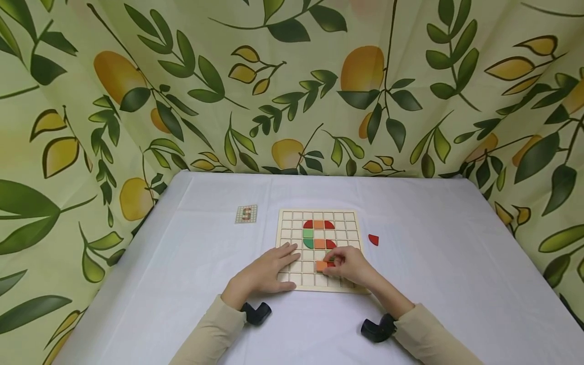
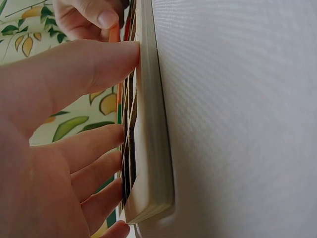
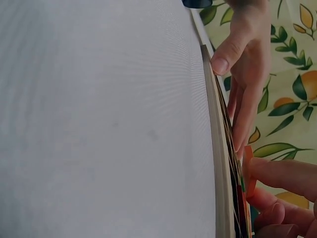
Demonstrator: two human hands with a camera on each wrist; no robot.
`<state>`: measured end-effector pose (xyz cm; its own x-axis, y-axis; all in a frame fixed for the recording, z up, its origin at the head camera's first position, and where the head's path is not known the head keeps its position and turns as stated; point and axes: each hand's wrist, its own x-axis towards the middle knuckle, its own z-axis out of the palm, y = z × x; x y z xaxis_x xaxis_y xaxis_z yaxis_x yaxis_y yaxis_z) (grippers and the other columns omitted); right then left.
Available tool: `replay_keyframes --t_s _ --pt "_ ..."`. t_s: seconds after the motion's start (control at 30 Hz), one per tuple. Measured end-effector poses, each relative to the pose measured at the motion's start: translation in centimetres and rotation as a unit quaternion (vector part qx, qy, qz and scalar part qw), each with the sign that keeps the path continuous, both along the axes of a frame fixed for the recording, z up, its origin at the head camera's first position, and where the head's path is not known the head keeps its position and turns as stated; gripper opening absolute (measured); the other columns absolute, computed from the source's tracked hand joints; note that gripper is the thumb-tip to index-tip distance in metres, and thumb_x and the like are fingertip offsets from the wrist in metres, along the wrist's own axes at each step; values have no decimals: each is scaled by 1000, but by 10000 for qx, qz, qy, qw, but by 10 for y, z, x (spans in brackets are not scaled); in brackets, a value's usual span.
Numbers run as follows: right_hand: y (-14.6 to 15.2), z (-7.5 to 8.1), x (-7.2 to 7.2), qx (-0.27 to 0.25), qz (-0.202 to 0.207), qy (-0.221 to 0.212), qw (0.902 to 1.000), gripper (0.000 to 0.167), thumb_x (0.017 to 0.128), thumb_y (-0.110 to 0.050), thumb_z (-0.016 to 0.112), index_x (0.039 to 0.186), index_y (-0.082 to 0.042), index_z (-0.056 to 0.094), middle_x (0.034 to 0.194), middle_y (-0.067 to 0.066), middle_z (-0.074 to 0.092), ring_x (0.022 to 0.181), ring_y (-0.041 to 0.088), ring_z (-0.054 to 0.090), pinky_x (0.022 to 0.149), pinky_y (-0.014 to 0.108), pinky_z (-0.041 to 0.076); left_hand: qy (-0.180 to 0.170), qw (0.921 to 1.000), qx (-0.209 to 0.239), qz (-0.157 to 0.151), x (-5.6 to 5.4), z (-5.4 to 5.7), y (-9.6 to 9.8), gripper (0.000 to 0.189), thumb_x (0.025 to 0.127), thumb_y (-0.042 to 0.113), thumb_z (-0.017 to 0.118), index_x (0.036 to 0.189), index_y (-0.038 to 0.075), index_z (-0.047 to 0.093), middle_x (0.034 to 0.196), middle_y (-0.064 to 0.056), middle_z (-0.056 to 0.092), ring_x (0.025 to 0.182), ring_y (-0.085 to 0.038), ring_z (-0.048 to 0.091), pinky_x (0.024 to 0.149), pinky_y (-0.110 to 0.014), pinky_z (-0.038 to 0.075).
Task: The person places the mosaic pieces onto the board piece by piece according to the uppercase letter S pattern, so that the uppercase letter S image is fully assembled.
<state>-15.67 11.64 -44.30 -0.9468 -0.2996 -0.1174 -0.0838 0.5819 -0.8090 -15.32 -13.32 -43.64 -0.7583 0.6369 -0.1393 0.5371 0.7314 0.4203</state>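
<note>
A square wooden grid board point(image 1: 296, 279) lies on the table, bearing red, orange and green tiles in a curved figure. My left hand point(image 1: 274, 268) rests on the board's left side, fingers straight and spread, thumb at the near edge. Between thumb and fingers, my right hand point(image 1: 350, 263) pinches an orange square tile point(image 1: 321, 266) over the lower middle cells. In the right wrist view this orange tile point(image 3: 249, 171) stands tilted close over the board. Red and green tiles beside it are partly hidden under the right hand.
Right of the board lies a loose red quarter-round tile point(image 1: 373, 240). A small pattern card point(image 1: 247, 214) with an S-like figure sits left of the board's far corner. Black wrist mounts point(image 1: 377, 328) show at both wrists. A leaf-and-fruit printed curtain point(image 1: 292, 101) surrounds the white-covered table point(image 1: 205, 243).
</note>
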Motion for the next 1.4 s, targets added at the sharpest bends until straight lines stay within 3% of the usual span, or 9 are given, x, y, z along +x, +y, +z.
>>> replay_keyframes --t_s 0.63,1.4 --pt "-6 1 -4 472 -307 70 9984 19 70 -9 84 84 -6 72 57 -3 41 56 11 39 48 18 27 11 10000 -72 -8 -1 3 2 69 86 38 66 145 12 43 159 -7 34 149 -30 28 121 -49 29" --pt "0 7 -2 268 -390 -60 9989 21 70 -10 84 85 -4 71 59 -2 43 58 11 39 50 18 28 -36 10000 -25 5 -1 1 2 69 86 38 66 145 11 43 159 -8 33 150 -29 27 121 -49 28"
